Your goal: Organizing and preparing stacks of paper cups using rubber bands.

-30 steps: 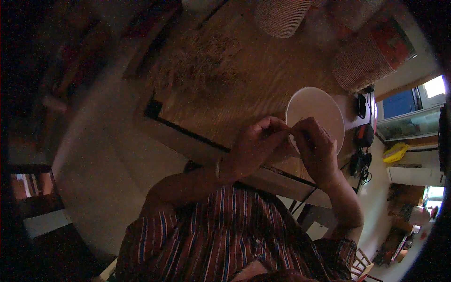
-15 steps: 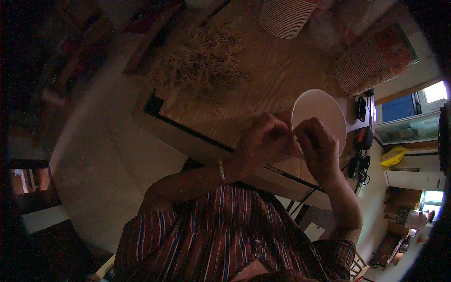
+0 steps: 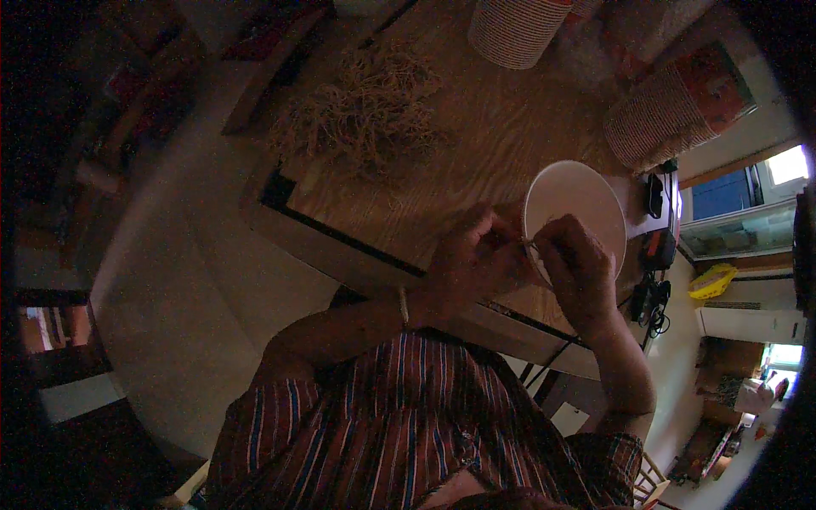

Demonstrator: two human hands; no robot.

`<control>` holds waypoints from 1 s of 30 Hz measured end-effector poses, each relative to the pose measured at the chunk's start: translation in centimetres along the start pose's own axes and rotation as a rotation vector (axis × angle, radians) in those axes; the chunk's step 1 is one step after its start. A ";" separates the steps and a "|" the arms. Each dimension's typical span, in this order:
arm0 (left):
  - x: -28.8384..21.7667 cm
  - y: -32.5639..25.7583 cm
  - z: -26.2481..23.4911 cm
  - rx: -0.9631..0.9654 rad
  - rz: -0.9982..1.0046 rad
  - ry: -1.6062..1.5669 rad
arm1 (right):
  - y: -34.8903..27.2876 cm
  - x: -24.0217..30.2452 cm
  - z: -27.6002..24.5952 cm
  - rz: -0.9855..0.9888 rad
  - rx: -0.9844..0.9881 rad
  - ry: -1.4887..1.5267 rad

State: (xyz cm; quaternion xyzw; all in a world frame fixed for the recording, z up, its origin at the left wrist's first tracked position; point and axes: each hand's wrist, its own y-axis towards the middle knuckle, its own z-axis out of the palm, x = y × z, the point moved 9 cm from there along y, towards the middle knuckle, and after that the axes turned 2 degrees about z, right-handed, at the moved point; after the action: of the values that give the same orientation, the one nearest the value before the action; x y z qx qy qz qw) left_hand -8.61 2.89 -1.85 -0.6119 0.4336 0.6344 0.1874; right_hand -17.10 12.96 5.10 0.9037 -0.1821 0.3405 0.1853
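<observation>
A round, white, open-topped paper tub [image 3: 575, 189] stands near the table's front edge at the right. Over its left rim my two hands meet, fingertips almost touching. My left hand [image 3: 480, 255] is closed in a pinch just outside the rim. Reaching over the tub's mouth, my right hand [image 3: 582, 268] pinches too. A tiny pale bit shows between the fingertips, too small and dark to name. Farther back on the left lies a loose heap of thin, tangled brown dried strands [image 3: 365, 115], apart from both hands.
Tall stacks of nested paper tubs, one stack [image 3: 518, 34] at the back and another leaning stack [image 3: 663, 119] at the right, stand on the wooden table [image 3: 476, 119]. Black devices with cables [image 3: 650, 297] sit along its right side. A yellow bag [image 3: 712, 281] lies beyond.
My hands stay at the rim and shift only slightly, with the right fingertips moving a little to the left. The tub and the heap look the same.
</observation>
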 end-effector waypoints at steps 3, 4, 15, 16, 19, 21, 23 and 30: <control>0.2 -0.1 0.5 0.031 -0.128 -0.039 | -0.1 -0.6 -0.1 0.067 -0.007 0.056; 0.7 -0.3 1.1 0.056 -0.228 0.096 | -0.1 -0.5 -0.1 0.070 -0.005 0.043; 3.0 -1.0 2.0 0.038 0.007 -0.392 | -0.1 -0.6 0.1 0.092 0.037 0.042; 0.4 -0.7 1.1 0.023 0.091 -0.228 | -0.1 -0.6 0.0 0.083 0.021 0.046; -2.4 -0.5 -0.1 0.006 0.232 -0.011 | 0.0 -0.3 -0.1 0.050 0.009 0.021; -2.7 -0.6 -0.1 0.005 0.289 0.041 | 0.0 -0.1 -0.1 0.026 0.012 -0.008; -1.5 -0.8 0.0 -0.048 0.268 0.030 | 0.0 -0.3 0.0 0.045 0.001 0.035; -1.6 -0.3 0.9 0.111 -0.006 0.334 | -0.1 -0.7 -0.1 0.040 -0.009 0.031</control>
State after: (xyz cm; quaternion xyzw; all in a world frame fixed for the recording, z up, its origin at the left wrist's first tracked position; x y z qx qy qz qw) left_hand -8.69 4.21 -0.54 -0.6986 0.4913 0.4987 0.1480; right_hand -17.63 13.22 4.63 0.8935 -0.1986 0.3574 0.1856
